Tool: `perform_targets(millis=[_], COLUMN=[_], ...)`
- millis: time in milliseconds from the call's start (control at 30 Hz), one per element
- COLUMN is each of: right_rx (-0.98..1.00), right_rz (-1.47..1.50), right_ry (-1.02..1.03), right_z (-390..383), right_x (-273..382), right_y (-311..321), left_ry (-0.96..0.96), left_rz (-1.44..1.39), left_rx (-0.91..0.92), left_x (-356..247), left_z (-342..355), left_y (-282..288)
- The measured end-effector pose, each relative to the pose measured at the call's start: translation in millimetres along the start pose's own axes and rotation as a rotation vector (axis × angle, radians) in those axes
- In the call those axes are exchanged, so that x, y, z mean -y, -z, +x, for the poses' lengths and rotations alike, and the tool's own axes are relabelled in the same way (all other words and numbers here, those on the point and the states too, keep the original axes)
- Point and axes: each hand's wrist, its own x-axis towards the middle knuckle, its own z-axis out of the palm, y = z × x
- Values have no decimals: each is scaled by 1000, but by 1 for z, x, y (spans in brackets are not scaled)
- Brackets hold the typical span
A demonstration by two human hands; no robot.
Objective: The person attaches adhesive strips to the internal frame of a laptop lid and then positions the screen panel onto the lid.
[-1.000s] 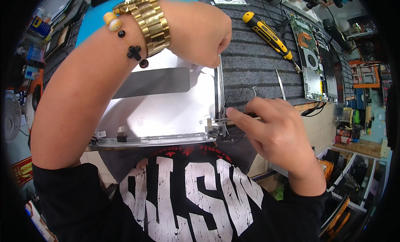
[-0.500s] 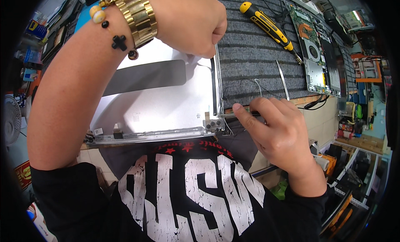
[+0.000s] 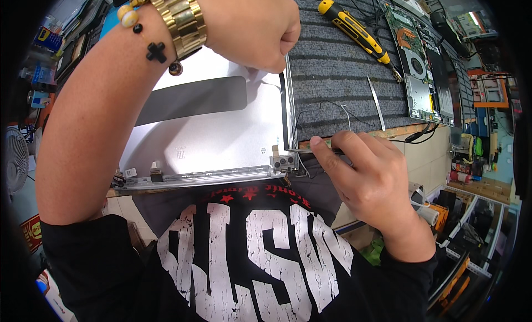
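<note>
Head view: a thin metal tool (image 3: pixel 302 151) is pinched by the right hand (image 3: pixel 366 169), its tip at the silver panel (image 3: pixel 221 136) laid left of that hand, partly beneath the left hand (image 3: pixel 252 28) (curled; whether anything is gripped cannot be told).

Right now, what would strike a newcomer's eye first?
Probably the gold watch worn just behind the left hand, above the silver panel. Next, the yellow screwdriver on the mat, upper right. Then the right hand, with a slim tool near the panel's lower right corner.
</note>
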Motion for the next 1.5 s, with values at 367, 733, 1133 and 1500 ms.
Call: perform_targets(millis=[367, 733, 1133, 1500], right_rx=[39, 27, 73, 97], right_rz=[3, 28, 60, 104], right_ry=[-24, -40, -67, -75], right_z=[-4, -3, 1, 8], right_x=[3, 3, 2, 0], right_y=[5, 6, 10, 14], left_ry=[13, -222, -242, -216], left_rz=[-9, 81, 8, 27], left_rx=[0, -216, -209, -202], left_x=[-6, 25, 29, 25], left_z=[-2, 18, 20, 17], left_y=[2, -30, -33, -31])
